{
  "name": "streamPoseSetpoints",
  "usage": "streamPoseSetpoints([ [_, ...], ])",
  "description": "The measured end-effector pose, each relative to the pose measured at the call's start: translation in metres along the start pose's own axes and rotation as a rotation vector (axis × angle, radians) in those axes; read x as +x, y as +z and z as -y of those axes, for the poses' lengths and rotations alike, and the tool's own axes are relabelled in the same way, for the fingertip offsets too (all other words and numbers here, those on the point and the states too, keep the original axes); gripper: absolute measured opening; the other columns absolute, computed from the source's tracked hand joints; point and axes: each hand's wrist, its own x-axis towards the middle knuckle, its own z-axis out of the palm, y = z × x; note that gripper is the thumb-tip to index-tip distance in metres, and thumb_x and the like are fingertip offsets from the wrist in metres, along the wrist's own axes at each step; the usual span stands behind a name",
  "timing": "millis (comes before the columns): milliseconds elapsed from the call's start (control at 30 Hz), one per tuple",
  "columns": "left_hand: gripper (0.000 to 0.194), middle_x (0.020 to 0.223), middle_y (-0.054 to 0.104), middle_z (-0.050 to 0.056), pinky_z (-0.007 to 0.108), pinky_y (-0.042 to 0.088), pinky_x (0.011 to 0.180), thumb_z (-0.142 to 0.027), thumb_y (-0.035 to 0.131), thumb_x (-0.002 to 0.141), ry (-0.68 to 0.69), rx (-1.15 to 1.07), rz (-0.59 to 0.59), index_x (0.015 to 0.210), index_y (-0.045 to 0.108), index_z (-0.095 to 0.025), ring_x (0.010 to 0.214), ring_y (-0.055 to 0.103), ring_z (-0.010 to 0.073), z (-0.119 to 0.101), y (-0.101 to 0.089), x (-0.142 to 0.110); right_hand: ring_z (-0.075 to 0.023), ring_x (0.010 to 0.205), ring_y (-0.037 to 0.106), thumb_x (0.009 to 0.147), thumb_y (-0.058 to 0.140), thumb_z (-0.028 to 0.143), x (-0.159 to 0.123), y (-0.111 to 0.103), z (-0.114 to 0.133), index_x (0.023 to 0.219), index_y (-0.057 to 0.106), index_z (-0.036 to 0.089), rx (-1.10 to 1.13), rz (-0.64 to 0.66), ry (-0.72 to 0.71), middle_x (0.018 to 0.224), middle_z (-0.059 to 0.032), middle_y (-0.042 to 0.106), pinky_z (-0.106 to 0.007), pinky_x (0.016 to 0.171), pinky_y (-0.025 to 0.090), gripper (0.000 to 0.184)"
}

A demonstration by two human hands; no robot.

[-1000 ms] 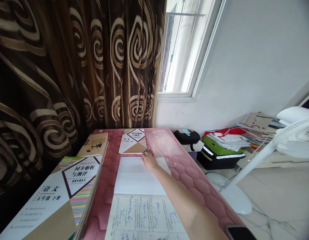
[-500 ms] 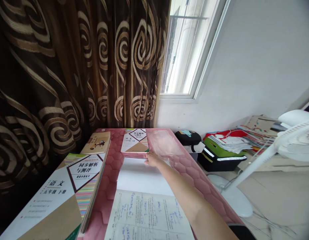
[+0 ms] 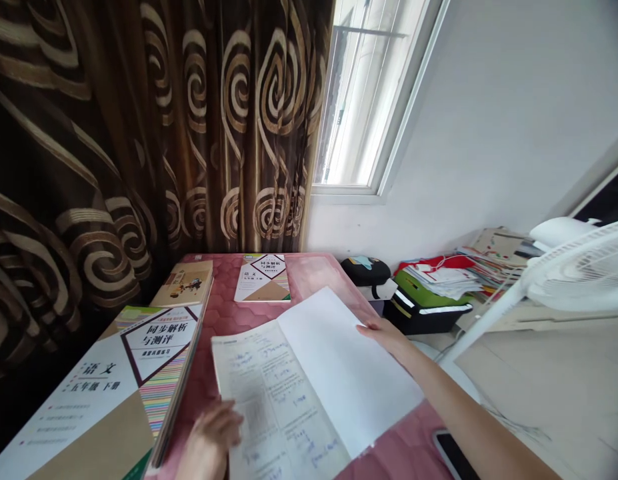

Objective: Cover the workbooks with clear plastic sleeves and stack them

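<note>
An opened workbook (image 3: 269, 387) lies at an angle on the pink quilted surface, its printed page marked with blue handwriting. The blank white inside of its cover (image 3: 346, 370) spreads to the right. My right hand (image 3: 381, 333) pinches the outer edge of that cover. Beside the lower left edge of the written page is my left hand (image 3: 213, 433), smeared by motion; whether it touches the page is unclear. Farther back, a closed workbook (image 3: 263, 280) with a white, tan and striped cover lies flat.
On the left stands a stack of workbooks (image 3: 103, 393), with a tan book (image 3: 183, 283) behind it. A dark phone (image 3: 453, 453) lies near the right edge of the pink table (image 3: 223, 313). Beyond are a white fan (image 3: 489, 320) and a black box (image 3: 423, 317) holding papers.
The open workbook has turned, so its blank cover now lies to the right instead of at the far end. My right hand moved right and nearer; my left hand came into view.
</note>
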Motion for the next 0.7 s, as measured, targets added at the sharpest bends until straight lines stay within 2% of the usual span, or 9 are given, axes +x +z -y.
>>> streamPoseSetpoints([
  [67,0.028,0.102,0.072,0.002,0.04,0.054,0.088,-0.007,0.048,0.078,-0.111,0.037,-0.107,0.063,0.064,-0.024,0.108,0.062,0.0237,0.016,-0.006,0.017,-0.0108,0.051,0.036,0.067,0.058,0.053,-0.015,-0.008,-0.019,0.054,0.038,0.023,0.092,-0.053,0.048,0.05,0.0068,0.036,-0.026,0.05,0.025,0.038],
  [167,0.026,0.117,0.068,0.004,0.04,0.054,0.088,-0.009,0.049,0.071,-0.274,0.012,-0.228,0.055,0.063,-0.023,0.107,0.062,0.0245,0.028,-0.008,0.036,-0.0108,0.051,0.034,0.063,0.06,0.055,-0.032,-0.007,-0.037,0.052,0.04,0.022,0.142,-0.076,0.081,0.048,0.0067,0.036,-0.026,0.051,0.024,0.04],
  [233,0.024,0.121,0.066,0.005,0.039,0.054,0.087,-0.012,0.049,0.069,-0.35,-0.04,-0.267,0.054,0.063,-0.024,0.105,0.064,0.024,0.034,-0.004,0.042,-0.0112,0.051,0.035,0.063,0.062,0.054,-0.041,-0.003,-0.043,0.051,0.043,0.022,0.155,-0.09,0.105,0.048,0.006,0.038,-0.026,0.051,0.025,0.04],
  [300,0.023,0.117,0.067,0.006,0.037,0.055,0.085,-0.015,0.049,0.07,-0.406,-0.087,-0.281,0.055,0.064,-0.024,0.101,0.066,0.023,0.041,0.002,0.045,-0.0118,0.051,0.038,0.063,0.064,0.053,-0.046,0.0,-0.047,0.051,0.046,0.021,0.175,-0.108,0.129,0.047,0.0052,0.041,-0.027,0.05,0.027,0.039],
  [433,0.026,0.098,0.073,0.005,0.036,0.056,0.082,-0.016,0.044,0.072,-0.4,-0.116,-0.266,0.056,0.063,-0.024,0.093,0.068,0.021,0.05,0.008,0.043,-0.0136,0.052,0.043,0.061,0.067,0.053,-0.052,0.003,-0.05,0.053,0.052,0.02,0.247,-0.125,0.174,0.049,0.0039,0.047,-0.027,0.051,0.033,0.037],
  [567,0.028,0.098,0.073,0.006,0.037,0.055,0.085,-0.014,0.039,0.073,-0.363,-0.131,-0.296,0.06,0.062,-0.024,0.096,0.068,0.0213,0.05,0.008,0.039,-0.0161,0.055,0.052,0.062,0.071,0.052,-0.055,0.001,-0.045,0.058,0.056,0.02,0.418,-0.104,0.221,0.054,0.0019,0.056,-0.029,0.054,0.04,0.035],
  [700,0.02,0.098,0.073,0.007,0.037,0.055,0.087,-0.022,0.043,0.077,-0.419,-0.208,-0.345,0.074,0.063,-0.022,0.096,0.069,0.0223,0.05,0.01,0.035,-0.0234,0.067,0.065,0.065,0.072,0.055,-0.062,-0.009,-0.029,0.078,0.067,0.018,0.746,0.03,0.415,0.07,-0.0069,0.069,-0.036,0.065,0.051,0.039],
])
